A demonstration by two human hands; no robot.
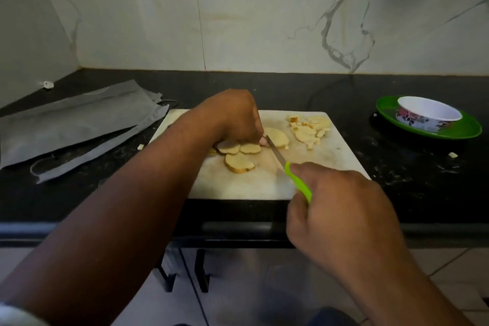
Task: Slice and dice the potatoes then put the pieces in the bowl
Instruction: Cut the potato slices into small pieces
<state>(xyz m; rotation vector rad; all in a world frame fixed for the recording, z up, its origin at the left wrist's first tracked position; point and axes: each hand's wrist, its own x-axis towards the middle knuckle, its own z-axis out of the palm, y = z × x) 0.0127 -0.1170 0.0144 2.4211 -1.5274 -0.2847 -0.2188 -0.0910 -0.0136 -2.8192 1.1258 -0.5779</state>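
1. The dark table point(344, 92) runs across the view below a marbled wall point(264, 21); its near edge lies just in front of the white cutting board point(238, 182), whose near side reaches almost to that edge.
2. Grey bags point(79, 119) lie flat on the table left of the board, one corner just beside the board's far left corner; bare table shows between the board and the green plate point(465, 127) at the right.
3. The left hand point(232, 116) rests curled over the potato slices point(239, 160) at mid-board, its fingertips pressing on the slice being cut.
4. The right hand point(341, 209) grips the green handle of the knife point(297, 180), forefinger stretched along the top; the blade angles up and left, its tip touching the slice just beside the left fingertips.
5. A white floral bowl point(428, 114) stands on the green plate, well apart from the board; no pieces show in the visible part of its inside.
6. Diced pieces point(309, 130) lie scattered with more slices at the board's far right corner.
7. Two stray bits lie on the table, one off each side of the board.
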